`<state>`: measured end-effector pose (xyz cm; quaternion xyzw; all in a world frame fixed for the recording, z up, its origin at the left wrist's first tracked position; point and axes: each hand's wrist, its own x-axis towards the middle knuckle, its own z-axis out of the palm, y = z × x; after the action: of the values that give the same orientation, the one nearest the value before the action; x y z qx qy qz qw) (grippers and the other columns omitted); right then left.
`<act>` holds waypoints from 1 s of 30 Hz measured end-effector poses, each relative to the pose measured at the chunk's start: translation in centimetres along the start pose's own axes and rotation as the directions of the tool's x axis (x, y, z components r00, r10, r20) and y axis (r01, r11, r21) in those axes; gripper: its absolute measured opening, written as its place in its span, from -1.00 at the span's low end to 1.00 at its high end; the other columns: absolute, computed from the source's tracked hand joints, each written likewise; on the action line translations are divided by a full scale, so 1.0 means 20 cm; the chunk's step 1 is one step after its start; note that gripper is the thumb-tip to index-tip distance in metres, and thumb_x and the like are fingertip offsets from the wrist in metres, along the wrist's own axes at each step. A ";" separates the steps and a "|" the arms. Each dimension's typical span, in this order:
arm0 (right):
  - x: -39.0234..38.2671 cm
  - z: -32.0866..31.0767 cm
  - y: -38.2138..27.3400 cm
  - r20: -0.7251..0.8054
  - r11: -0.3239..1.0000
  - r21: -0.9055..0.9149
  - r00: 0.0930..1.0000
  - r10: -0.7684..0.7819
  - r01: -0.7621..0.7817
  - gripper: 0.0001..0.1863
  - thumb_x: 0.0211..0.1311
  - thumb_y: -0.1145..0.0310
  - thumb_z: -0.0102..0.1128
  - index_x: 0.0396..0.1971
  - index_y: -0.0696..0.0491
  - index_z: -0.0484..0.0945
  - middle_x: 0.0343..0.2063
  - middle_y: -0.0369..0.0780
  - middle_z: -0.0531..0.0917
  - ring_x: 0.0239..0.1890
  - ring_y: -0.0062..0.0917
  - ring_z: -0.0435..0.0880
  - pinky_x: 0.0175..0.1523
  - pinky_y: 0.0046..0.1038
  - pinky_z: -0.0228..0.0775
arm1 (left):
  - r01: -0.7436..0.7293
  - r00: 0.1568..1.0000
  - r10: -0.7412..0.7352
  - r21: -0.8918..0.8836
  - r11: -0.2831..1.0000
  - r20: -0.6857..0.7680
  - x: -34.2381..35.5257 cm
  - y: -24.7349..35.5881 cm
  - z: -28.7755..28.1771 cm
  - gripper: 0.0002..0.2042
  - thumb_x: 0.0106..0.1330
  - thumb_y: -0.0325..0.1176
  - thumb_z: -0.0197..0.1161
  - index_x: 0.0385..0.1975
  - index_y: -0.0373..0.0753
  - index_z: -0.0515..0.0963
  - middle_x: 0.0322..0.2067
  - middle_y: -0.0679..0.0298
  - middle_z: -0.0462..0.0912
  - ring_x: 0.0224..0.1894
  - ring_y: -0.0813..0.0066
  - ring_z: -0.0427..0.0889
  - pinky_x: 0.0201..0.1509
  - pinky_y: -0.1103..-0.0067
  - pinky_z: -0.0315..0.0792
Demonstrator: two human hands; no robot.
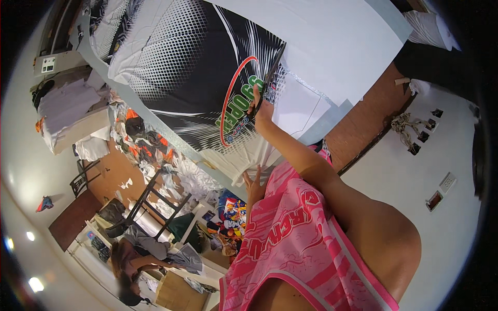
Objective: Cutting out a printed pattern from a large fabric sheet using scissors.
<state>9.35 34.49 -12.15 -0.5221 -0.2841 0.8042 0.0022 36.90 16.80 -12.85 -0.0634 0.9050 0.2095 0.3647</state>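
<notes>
My right hand [263,110] is closed round the handles of black scissors [266,85]. Their blades point away from me, along the right edge of a printed fabric [207,88] in black, white and grey with a red curve and green lettering. This fabric lies on the white-topped table [332,36]. At the table's near edge my left hand [252,182] grips the fabric's pale border, which is bunched into folds there. To the right of the scissors lies a white piece with a thin outline [306,106], partly hidden by my forearm.
Heaps of fabric scraps [142,137] cover the floor to the left, beside a dark metal stand [148,199]. Another person [137,259] sits at the lower left. Colourful cloth [231,212] is piled below the table. Bundled cords [407,127] hang by the right wall.
</notes>
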 end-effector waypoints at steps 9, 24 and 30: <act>-0.03 -0.25 -0.05 0.041 0.975 -0.203 0.994 0.103 -0.092 -0.35 0.13 -0.24 0.38 -0.81 -0.03 0.36 -0.81 -0.31 0.45 -0.80 -0.57 0.43 -0.66 -0.50 0.23 | 0.008 0.999 -0.009 -0.032 0.999 -0.032 0.00 0.03 0.02 -0.22 0.23 0.07 0.35 0.46 0.37 0.14 0.45 -0.36 -0.21 0.50 -0.38 -0.18 0.42 0.03 0.11; 0.05 -0.77 -0.93 0.180 0.676 -0.734 0.942 0.283 -0.063 -0.41 0.11 -0.22 0.40 -0.72 -0.03 0.41 -0.74 -0.34 0.45 -0.75 -0.60 0.44 -0.60 -0.53 0.30 | 0.185 0.916 -0.183 -0.028 0.982 -0.357 -0.11 0.08 0.25 -0.37 0.24 0.05 0.34 0.33 0.05 0.43 0.41 -0.28 0.08 0.41 -0.38 0.12 0.38 0.03 0.21; 0.14 -0.73 -1.14 0.215 0.610 -0.790 0.910 0.355 -0.051 -0.41 0.11 -0.22 0.40 -0.73 -0.05 0.40 -0.75 -0.36 0.43 -0.75 -0.62 0.42 -0.60 -0.55 0.26 | 0.193 0.895 -0.215 -0.095 0.976 -0.390 0.00 0.32 0.30 -0.39 0.24 0.05 0.34 0.26 -0.06 0.50 0.38 -0.31 0.14 0.39 -0.34 0.18 0.36 0.08 0.25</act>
<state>13.60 61.12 -8.22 -0.3498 -0.5326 0.6794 -0.3639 39.01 25.16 -14.51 -0.2091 0.9425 0.1771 0.1911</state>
